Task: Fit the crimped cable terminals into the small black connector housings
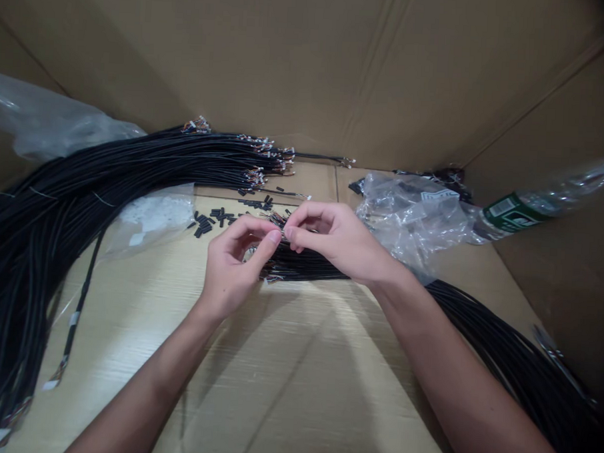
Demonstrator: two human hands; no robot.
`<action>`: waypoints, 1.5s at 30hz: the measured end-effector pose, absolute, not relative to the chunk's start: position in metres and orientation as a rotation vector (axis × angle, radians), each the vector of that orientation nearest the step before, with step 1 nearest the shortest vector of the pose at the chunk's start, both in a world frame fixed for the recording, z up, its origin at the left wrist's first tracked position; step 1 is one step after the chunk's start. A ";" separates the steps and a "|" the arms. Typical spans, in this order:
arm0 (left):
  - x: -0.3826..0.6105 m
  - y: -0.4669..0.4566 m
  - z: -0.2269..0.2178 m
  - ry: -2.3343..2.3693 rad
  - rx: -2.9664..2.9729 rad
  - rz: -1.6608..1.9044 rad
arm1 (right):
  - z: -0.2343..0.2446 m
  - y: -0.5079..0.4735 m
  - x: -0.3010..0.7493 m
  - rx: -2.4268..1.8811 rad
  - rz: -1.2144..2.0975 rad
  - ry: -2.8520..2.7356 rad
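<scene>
Bag [123,245] of white pieces [157,210] near hands [233,267]

Both bunches of long, round cables are plain black, the left cable bunch [135,158] and the right cable bunch [492,341] alike. Thin wire ends [287,162] mix orange, red and white. Short little tubes [202,231]? Solid black too. The pale yellowish wood desk [141,353] has fine streaky grain, the cardboard wall [269,58]'s brown, and the clear plastic bottle [578,192] wears a green-and-white label [530,210].
</scene>
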State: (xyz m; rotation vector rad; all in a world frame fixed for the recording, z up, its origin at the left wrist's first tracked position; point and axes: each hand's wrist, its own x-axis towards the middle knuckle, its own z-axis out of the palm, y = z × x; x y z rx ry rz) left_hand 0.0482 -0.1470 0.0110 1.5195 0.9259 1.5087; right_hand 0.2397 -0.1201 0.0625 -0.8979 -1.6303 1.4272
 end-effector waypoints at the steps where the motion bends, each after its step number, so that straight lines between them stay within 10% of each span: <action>1: 0.048 -0.147 0.011 0.924 1.524 1.509 | 0.062 -0.120 0.240 -0.888 1.449 -1.608; 45: 0.049 -0.149 0.011 0.977 1.785 1.553 | 0.066 -0.118 0.244 -0.858 1.510 -1.702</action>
